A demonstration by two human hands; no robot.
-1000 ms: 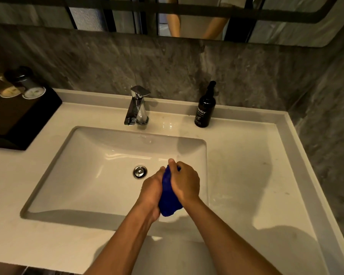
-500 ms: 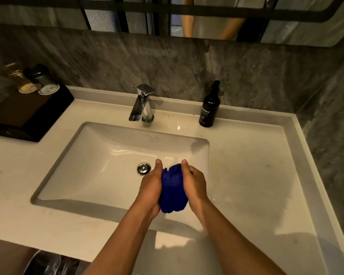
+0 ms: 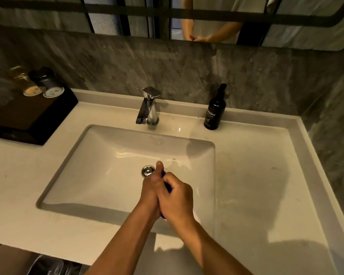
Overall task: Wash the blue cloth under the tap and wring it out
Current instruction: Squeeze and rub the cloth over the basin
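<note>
Low in the frame's centre, over the sink, we clamp the left hand and right hand together on the blue cloth, now only a sliver, where a bulging wad showed half a second ago

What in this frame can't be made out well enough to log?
- Blue cloth, head view: nearly all hidden between the left hand and right hand; its shape and wetness can't be judged.
- Tap: no stream is visible, but whether it drips is too fine to tell.
- Dark bottle: label partly legible only.
- Two jars at left: blurred, contents unclear.
</note>
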